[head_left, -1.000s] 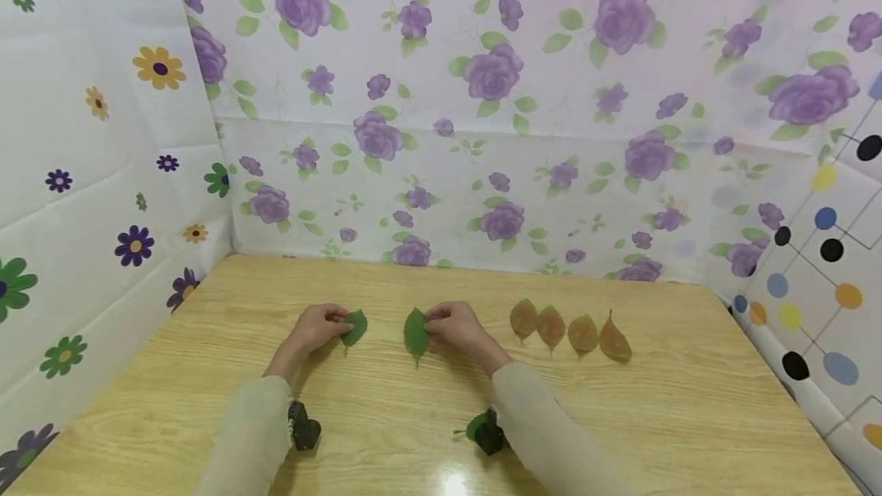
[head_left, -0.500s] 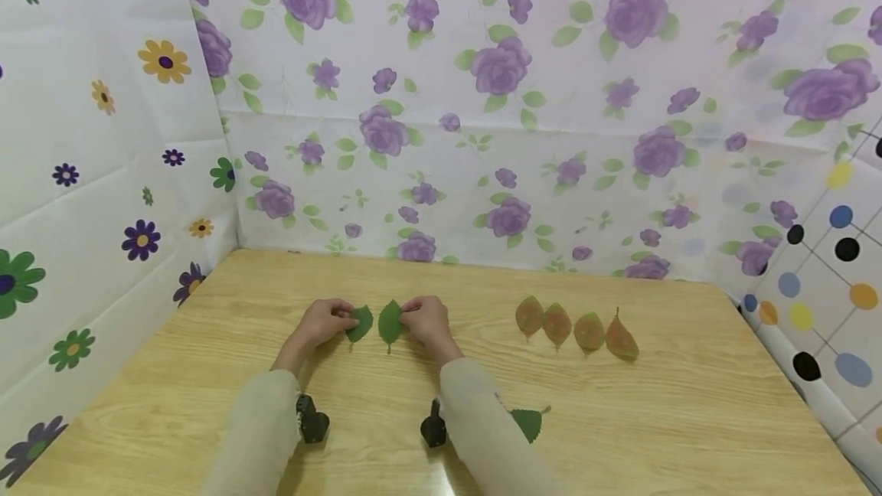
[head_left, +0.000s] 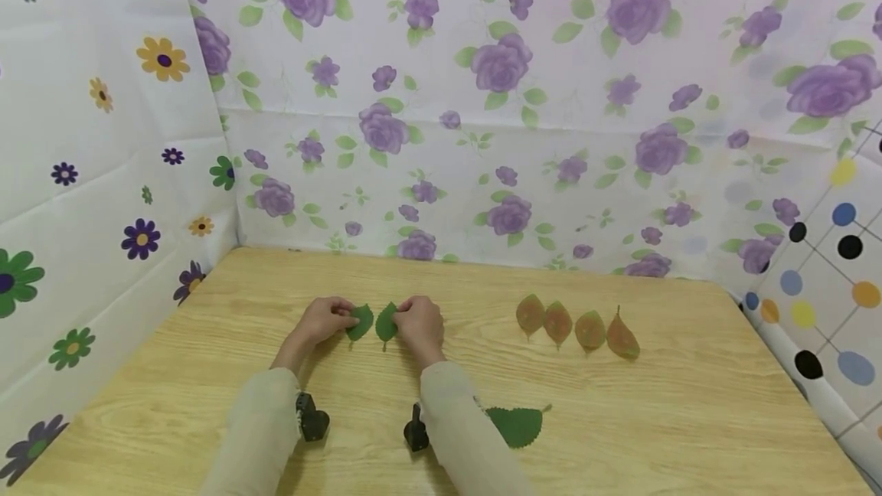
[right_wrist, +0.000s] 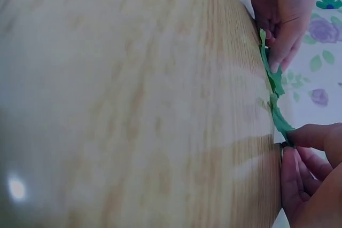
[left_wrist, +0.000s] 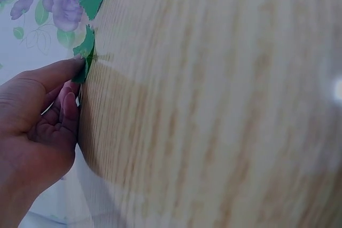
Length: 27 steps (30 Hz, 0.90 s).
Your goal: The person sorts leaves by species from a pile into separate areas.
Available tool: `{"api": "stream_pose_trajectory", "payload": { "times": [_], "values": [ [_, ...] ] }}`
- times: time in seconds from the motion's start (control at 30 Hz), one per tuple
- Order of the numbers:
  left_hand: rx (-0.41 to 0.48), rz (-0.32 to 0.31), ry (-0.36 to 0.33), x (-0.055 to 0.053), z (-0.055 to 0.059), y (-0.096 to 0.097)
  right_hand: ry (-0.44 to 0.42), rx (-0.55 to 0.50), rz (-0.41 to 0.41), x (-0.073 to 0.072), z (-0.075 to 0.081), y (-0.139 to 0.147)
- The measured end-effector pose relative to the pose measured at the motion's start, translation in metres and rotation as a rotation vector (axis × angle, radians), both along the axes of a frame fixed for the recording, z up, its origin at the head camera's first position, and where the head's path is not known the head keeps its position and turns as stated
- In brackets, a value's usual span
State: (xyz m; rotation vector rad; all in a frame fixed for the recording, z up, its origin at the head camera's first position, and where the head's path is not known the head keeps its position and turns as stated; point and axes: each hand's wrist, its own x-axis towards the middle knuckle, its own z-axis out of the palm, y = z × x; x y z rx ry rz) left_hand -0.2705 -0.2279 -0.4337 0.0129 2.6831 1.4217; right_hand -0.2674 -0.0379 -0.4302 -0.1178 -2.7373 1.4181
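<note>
My left hand (head_left: pixel 324 324) pinches a green leaf (head_left: pixel 361 321) by its left edge, thumb on top, low at the wooden table. Just to the right, my right hand (head_left: pixel 422 325) pinches another green leaf (head_left: pixel 385 323) by its right side. A narrow strip of wood shows between the two leaves in the head view, and both stems point toward me. The left wrist view shows the left thumb lying over its leaf (left_wrist: pixel 84 57). In the right wrist view, the right thumb and fingers grip the lower leaf (right_wrist: pixel 280 118).
Several reddish-brown leaves (head_left: pixel 556 323) lie in a row at the right on the wooden table (head_left: pixel 654 404). One larger green leaf (head_left: pixel 518 426) lies beside the right sleeve, partly hidden by it. Flowered cloth (head_left: pixel 441 121) stands behind the table.
My right hand has moved left with its leaf, bringing it close beside the left hand's leaf. The large green leaf near the right sleeve has become more exposed. The left hand has stayed nearly still.
</note>
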Motion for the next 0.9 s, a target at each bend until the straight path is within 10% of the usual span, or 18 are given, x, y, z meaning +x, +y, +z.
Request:
{"api": "stream_pose_trajectory", "payload": {
  "times": [0.57,0.9],
  "values": [
    [0.009,0.013,-0.019,0.000,0.003,0.003,-0.018,0.110,0.036,-0.004,-0.002,0.000],
    [0.041,0.026,-0.040,0.001,0.003,0.004,-0.023,-0.007,0.181,-0.007,0.010,0.011]
  ]
}}
